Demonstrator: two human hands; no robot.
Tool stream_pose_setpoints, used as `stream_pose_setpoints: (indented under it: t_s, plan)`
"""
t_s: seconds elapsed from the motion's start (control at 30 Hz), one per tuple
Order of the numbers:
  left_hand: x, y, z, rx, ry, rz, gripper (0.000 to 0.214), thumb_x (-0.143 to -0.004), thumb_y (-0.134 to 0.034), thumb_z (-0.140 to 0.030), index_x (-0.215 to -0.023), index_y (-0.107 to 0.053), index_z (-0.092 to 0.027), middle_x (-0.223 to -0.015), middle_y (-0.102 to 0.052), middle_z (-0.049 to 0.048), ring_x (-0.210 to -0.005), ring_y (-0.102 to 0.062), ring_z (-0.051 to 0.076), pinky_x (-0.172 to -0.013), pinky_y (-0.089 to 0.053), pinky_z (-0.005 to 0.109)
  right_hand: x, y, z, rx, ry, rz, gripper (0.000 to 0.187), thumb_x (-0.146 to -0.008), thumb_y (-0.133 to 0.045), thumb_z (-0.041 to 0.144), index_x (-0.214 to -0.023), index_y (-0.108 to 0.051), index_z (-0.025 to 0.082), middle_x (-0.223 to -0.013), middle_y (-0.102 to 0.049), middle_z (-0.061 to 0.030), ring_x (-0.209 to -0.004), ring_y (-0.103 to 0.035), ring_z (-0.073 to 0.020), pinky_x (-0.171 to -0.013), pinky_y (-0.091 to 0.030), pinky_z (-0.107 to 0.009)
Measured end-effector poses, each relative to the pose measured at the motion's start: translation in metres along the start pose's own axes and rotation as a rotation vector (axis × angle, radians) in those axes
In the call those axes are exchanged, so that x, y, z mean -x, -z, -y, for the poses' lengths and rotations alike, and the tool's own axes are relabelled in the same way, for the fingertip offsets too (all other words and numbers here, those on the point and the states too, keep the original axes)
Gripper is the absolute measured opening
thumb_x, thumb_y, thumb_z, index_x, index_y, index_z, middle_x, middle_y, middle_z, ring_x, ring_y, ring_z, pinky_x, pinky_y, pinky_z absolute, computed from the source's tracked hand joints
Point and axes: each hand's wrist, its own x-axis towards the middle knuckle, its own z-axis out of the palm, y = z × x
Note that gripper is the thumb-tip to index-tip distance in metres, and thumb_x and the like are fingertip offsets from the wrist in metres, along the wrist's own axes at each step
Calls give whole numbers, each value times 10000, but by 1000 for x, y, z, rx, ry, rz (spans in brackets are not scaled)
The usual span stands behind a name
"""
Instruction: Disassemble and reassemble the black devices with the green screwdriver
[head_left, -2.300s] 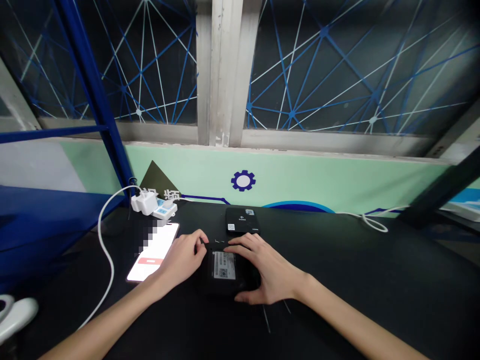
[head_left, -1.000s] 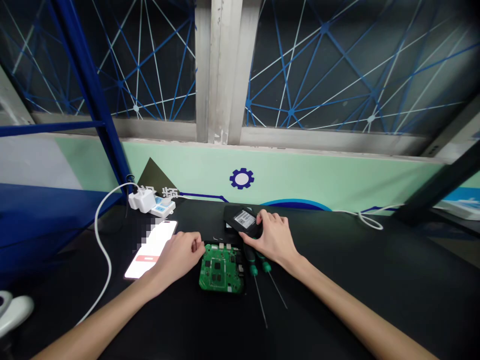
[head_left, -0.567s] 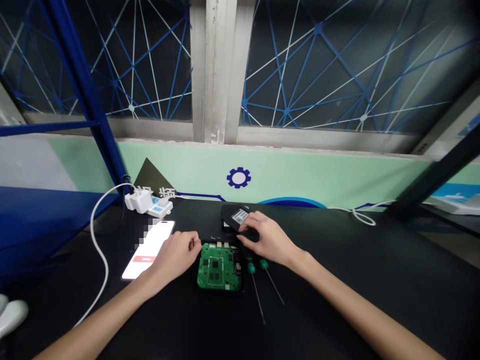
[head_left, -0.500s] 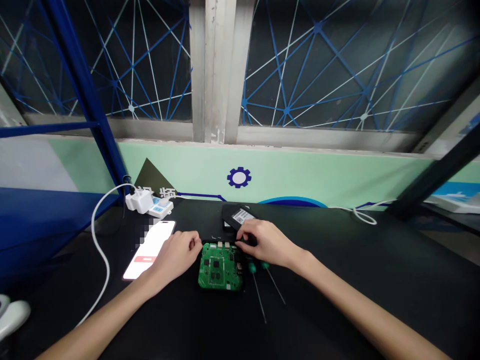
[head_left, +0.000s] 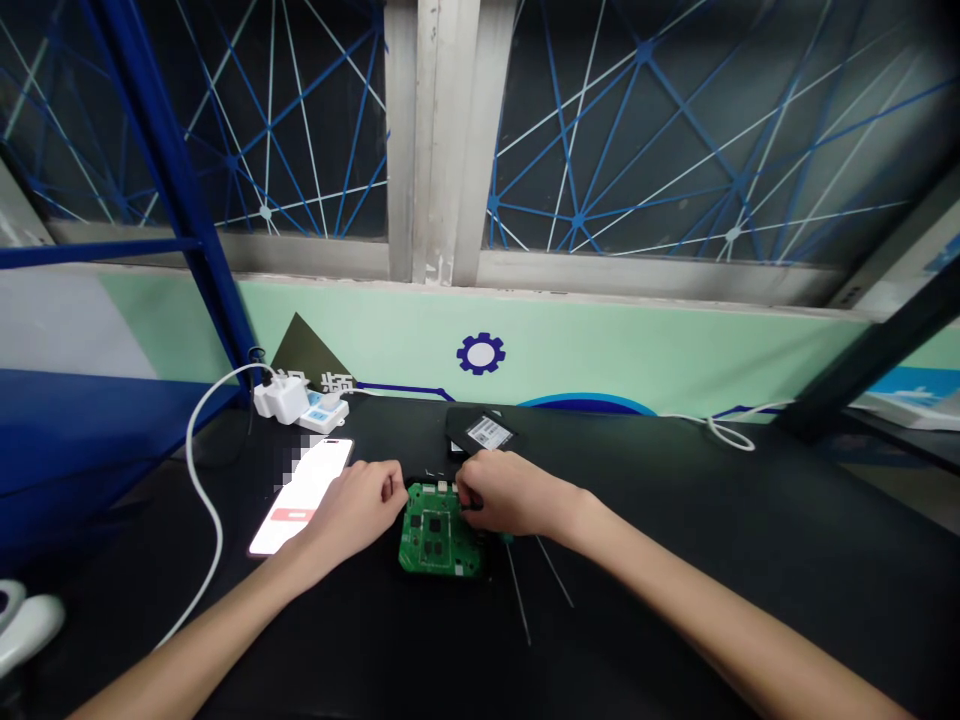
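A green circuit board [head_left: 431,545] lies in a dark case on the black table in front of me. At its upper left corner, my left hand [head_left: 373,492] is closed, with its curled fingertips on the board's edge. Over the upper right part of the board, my right hand [head_left: 499,492] is closed in a pinch. Whatever its fingers hold, if anything, is hidden. Two screwdrivers lie to the right of the board. Their thin shafts [head_left: 519,594] show, while my right hand covers most of the green handles.
Behind the board lie dark flat pieces, the top one with a white label [head_left: 489,432]. A lit phone [head_left: 304,495] rests under my left forearm. A white power strip [head_left: 324,412] and charging cable [head_left: 217,530] are at the left. A white object [head_left: 30,625] stands at the left edge.
My right hand has moved left, from the board's right edge onto its upper right part, now covering the screwdriver handles. My left hand stays at the board's corner.
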Motion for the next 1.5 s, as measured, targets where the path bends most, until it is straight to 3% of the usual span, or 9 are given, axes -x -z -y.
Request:
stream_pose_setpoints:
  t_s: [0.23, 0.5, 0.7, 0.9, 1.13, 1.5]
  plan:
    - [-1, 0, 3, -5, -4, -5, 189, -879, -487, -188, -699, -533, -218, -620, -604, -37, -561, -523, 144, -535, -252, 274, -6, -5, 0, 103, 51, -57, 93, -786, -642, 194, -786, -729, 164, -835, -736, -96, -727, -671, -226, -560, -355, -289]
    - [-1, 5, 4, 50, -10, -2, 179, -891, -474, -222, -738, -566, -225, -605, -588, -37, -557, -525, 154, -529, -247, 273, 4, -17, -13, -56, 139, -235, 67, -774, -716, 151, -760, -670, 198, -779, -704, -43, -786, -627, -216, -768, -401, -331]
    - [-2, 8, 4, 54, 3, 21, 183, -898, -479, -229, -735, -561, -225, -605, -591, -38, -552, -520, 152, -524, -250, 269, 7, -27, -21, -188, 172, -340, 89, -776, -725, 170, -777, -644, 204, -778, -693, -8, -827, -598, -208, -843, -373, -367]
    - [-3, 5, 6, 41, -4, 23, 210, -908, -475, -258, -725, -571, -217, -645, -616, -19, -599, -548, 161, -542, -270, 271, 14, -43, -29, -380, 249, -528, 73, -826, -697, 160, -833, -644, 210, -813, -695, 7, -808, -600, -179, -930, -382, -390]
    - [-3, 6, 5, 57, 21, 56, 162, -857, -524, -238, -733, -627, -221, -646, -636, -17, -624, -584, 166, -538, -285, 264, 14, -61, -34, -586, 187, -665, 65, -899, -658, 262, -852, -651, 217, -850, -706, -24, -857, -621, -203, -888, -434, -388]
    - [-2, 7, 0, 50, 62, 53, 126, -790, -555, -226, -696, -639, -218, -643, -655, -13, -620, -606, 169, -537, -310, 261, 18, -61, -34, -910, -1, -848, 201, -883, -653, 395, -803, -675, 212, -845, -704, -43, -857, -644, -230, -846, -492, -376]
